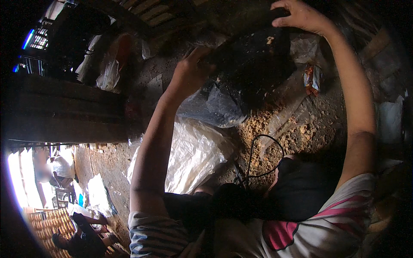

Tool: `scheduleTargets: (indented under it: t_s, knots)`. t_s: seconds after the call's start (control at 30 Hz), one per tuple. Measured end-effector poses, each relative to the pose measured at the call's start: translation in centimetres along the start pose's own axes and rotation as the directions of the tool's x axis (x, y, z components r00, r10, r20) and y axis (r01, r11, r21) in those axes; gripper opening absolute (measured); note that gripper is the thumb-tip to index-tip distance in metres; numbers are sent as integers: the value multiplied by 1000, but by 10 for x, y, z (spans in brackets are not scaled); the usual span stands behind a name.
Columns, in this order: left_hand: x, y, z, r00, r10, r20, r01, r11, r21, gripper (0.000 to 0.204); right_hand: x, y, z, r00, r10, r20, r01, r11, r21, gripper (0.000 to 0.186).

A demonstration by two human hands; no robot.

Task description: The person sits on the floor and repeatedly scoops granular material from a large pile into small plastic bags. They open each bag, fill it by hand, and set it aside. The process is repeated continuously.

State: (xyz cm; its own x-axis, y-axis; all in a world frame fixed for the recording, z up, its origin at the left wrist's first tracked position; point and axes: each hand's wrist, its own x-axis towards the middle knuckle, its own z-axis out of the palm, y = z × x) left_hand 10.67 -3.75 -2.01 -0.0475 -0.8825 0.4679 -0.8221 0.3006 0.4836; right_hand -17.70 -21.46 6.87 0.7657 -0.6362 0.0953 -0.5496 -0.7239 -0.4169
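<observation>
Black plastic bag [254,71]: likely soft, slippery (best held by its rim). Your right hand [303,18] spreads wide; whether your left hand [191,71] grips, I cannot tell.

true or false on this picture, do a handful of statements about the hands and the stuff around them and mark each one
1. The left hand is next to dark plastic. True, though it is too dark to tell how firmly it grips.
2. The right hand is lower in the picture than the left. False: it is higher.
3. Tan crumbs lie on the ground. True.
4. The pale plastic sheet is to the right of the crumbs. False: the pale plastic sheet is to their left.
5. A black cord makes a loop. True.
</observation>
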Motion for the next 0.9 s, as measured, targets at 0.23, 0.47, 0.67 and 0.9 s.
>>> scheduleTargets:
  t_s: [0.23,0.47,0.67,0.9]
  knots:
    - [66,69,7,998,50,-32,-52,996,-67,26,13,-43,24,884,-337,-325,436,844,311,57]
    - [72,74,8,993,-7,-118,-19,976,-218,19,8,-47,29,960,-260,-101,279,916,289,48]
    - [81,70,-6,974,53,-222,-82,989,-126,22,-30,-3,30,976,135,173,-114,986,-122,73]
    - [85,104,-10,996,10,-84,1,991,133,19,-28,-26,28,987,158,5,-157,972,174,83]
